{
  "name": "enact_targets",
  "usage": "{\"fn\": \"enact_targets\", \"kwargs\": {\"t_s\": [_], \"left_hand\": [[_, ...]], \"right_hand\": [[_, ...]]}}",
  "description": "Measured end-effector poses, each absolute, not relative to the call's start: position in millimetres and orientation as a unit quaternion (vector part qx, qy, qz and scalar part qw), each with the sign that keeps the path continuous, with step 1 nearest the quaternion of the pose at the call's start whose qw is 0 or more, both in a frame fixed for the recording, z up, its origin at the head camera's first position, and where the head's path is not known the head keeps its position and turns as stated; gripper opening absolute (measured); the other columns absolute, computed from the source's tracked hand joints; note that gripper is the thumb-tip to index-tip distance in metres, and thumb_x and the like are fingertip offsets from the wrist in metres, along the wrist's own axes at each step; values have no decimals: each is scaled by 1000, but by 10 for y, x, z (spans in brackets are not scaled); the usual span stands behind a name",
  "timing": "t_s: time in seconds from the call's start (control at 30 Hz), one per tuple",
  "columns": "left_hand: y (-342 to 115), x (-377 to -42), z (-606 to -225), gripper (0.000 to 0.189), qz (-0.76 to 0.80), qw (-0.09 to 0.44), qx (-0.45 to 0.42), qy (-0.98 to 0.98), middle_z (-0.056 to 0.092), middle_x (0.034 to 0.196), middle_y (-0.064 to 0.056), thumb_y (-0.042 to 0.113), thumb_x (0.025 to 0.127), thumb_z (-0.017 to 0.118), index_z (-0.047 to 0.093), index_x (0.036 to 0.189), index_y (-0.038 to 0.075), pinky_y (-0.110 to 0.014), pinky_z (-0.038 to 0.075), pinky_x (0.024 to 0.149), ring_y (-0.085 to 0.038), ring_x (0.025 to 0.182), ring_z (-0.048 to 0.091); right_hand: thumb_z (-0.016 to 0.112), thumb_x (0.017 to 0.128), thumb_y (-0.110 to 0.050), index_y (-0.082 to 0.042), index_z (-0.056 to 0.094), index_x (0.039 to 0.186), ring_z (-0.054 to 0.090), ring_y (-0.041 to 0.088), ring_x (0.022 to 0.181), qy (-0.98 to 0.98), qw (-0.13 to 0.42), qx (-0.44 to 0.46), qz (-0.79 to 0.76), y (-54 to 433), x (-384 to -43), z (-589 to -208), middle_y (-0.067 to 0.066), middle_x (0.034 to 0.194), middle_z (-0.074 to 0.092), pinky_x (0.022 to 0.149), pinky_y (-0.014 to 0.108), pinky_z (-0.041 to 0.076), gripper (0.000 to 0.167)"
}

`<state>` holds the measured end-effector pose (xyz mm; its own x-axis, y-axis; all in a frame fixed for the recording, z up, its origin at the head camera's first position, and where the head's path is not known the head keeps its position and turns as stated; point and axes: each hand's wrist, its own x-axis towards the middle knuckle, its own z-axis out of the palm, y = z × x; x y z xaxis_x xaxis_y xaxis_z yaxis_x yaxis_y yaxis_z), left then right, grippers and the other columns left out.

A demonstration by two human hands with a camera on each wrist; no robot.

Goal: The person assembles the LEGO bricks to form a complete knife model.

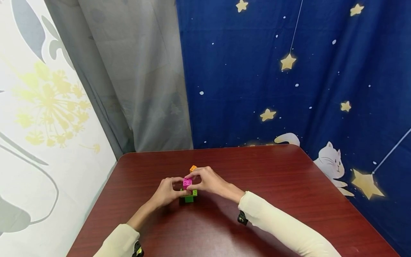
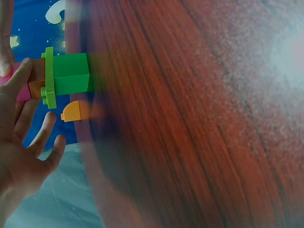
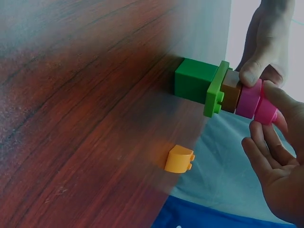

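A stack of toy building bricks stands upright on the table. At its foot is a dark green block point(image 3: 194, 81), topped by a lime green plate point(image 3: 214, 92), a brown brick point(image 3: 230, 95) and a pink brick point(image 3: 247, 100). A second, brighter pink brick point(image 3: 265, 113) sits at the top, against the first. My left hand point(image 1: 165, 192) pinches the stack at the lower pink brick, close to where it meets the brown one. From the other side, my right hand point(image 1: 208, 182) holds the top pink brick between thumb and finger.
Behind the stack lies a loose orange brick with a rounded side point(image 3: 179, 159). The reddish-brown table point(image 1: 273, 200) ends at a far edge, with grey and blue star-patterned curtains point(image 1: 240, 89) beyond it.
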<state>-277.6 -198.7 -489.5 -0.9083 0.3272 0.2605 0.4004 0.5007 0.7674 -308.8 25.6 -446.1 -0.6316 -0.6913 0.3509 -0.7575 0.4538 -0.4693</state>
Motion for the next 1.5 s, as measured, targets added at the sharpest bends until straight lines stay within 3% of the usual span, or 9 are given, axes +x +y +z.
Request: {"fn": "enact_targets", "kwargs": {"t_s": [0.37, 0.6, 1.03, 1.17, 1.5], "left_hand": [[-2003, -2774, -4896, 41, -446, 32, -207, -870, 77, 104, -4, 28, 82, 91, 76, 115, 10, -43, 61, 83, -21, 91, 74], [-1975, -2776, -4887, 40, -444, 35, -204, -872, 77, 103, -1, 27, 81, 91, 76, 115, 11, -41, 61, 83, -16, 88, 74], [-2004, -2797, -4887, 42, -413, 51, -224, -881, 76, 105, -6, 29, 82, 91, 76, 115, 8, -43, 61, 82, -20, 92, 74], [-2016, -2805, -4888, 44, -412, 50, -224, -882, 76, 106, -6, 32, 81, 91, 76, 114, 7, -44, 61, 84, -22, 95, 75], [-2000, -2811, -4888, 52, -408, 49, -189, -892, 75, 107, -6, 37, 76, 94, 76, 115, 7, -45, 60, 86, -27, 99, 74]], "right_hand": [[88, 85, -26, -12, 77, 122, 71, 18, 104, -846, 55, 417, 327, 256, -3082, -4580, 1, 117, 76, 92, 39, 58, 41], [88, 86, -26, -10, 75, 123, 73, 26, 96, -838, 60, 415, 350, 282, -3068, -4636, 4, 113, 75, 84, 39, 60, 42], [84, 89, -27, -12, 71, 130, 74, 24, 102, -814, 65, 423, 393, 345, -3074, -4787, 5, 119, 74, 85, 39, 61, 46], [85, 89, -28, -13, 71, 129, 74, 16, 98, -818, 67, 419, 389, 417, -3104, -4854, 2, 112, 75, 86, 32, 60, 44], [85, 90, -21, -1, 71, 125, 74, 23, 95, -838, 78, 382, 382, 651, -3418, -4980, 10, 113, 76, 87, 34, 59, 43]]}}
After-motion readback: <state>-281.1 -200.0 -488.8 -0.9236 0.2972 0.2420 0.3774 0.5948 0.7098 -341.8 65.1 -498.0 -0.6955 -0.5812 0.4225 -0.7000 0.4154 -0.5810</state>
